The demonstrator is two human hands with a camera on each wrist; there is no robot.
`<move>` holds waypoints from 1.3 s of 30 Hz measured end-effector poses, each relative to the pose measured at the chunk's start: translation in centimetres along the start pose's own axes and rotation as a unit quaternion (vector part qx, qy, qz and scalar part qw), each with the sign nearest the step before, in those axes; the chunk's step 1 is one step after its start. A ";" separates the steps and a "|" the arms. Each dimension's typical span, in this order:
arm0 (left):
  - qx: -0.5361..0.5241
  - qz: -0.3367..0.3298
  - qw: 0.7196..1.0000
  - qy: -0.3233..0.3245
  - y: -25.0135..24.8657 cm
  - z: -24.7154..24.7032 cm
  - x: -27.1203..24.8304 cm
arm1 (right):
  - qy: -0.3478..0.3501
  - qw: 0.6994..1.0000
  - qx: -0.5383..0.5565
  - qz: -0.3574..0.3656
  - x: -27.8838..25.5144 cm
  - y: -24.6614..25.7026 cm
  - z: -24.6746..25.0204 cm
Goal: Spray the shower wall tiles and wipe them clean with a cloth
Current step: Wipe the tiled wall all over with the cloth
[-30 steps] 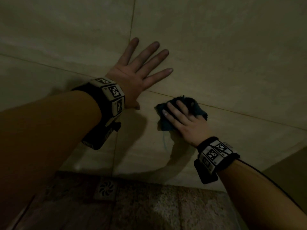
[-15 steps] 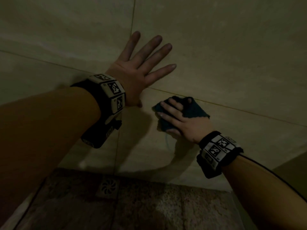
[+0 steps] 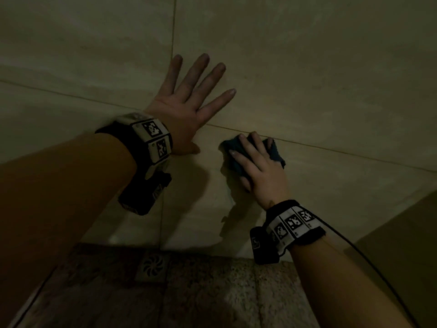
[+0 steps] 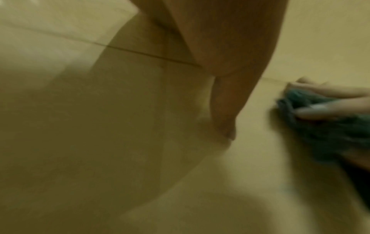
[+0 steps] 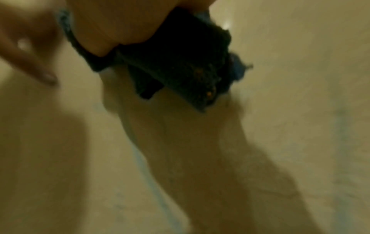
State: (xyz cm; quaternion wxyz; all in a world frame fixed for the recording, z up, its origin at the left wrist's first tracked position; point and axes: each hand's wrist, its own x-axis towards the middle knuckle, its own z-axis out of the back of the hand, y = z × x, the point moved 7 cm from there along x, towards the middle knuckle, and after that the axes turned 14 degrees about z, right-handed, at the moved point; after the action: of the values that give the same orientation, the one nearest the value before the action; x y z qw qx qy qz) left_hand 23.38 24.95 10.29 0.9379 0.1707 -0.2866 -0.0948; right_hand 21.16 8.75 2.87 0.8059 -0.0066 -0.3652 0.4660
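Observation:
My left hand (image 3: 198, 105) lies flat on the beige wall tiles (image 3: 307, 67), fingers spread and straight, holding nothing. Its thumb (image 4: 226, 110) touches the tile in the left wrist view. My right hand (image 3: 257, 162) presses a dark teal cloth (image 3: 275, 153) against the wall just below a horizontal grout line, with fingers stretched over it. The bunched cloth (image 4: 320, 134) appears under those fingers (image 4: 330, 110) in the left wrist view. From the right wrist, the cloth (image 5: 180, 63) sticks out under the palm. No spray bottle is in view.
A thin wet streak (image 3: 230, 195) runs down the tile below the cloth. The speckled floor (image 3: 236, 299) meets the wall at the bottom, with a round-patterned drain (image 3: 152, 266) near the left. A darker side wall (image 3: 402, 233) closes the lower right.
My right hand has rubbed the cloth a little left and back up to the grout line. The left hand has stayed flat on the wall.

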 end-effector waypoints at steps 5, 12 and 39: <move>-0.328 -0.018 0.943 0.058 -3.6 0.4 -4.4 | -0.103 0.946 0.161 -0.263 -3.7 0.4 2.1; -0.647 0.088 0.680 0.333 -9.2 -1.6 -10.7 | -0.181 0.687 0.423 -0.562 -8.4 4.8 2.2; -0.753 0.155 0.600 0.221 -6.3 -4.2 -14.8 | 0.006 0.787 0.428 -0.445 -11.0 5.8 2.5</move>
State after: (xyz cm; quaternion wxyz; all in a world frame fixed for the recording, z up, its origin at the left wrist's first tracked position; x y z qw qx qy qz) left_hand 13.16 24.30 -2.79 0.7693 -0.6274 0.0801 -0.0895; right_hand 12.07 2.89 -3.71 0.8464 0.4992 -0.0858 0.1646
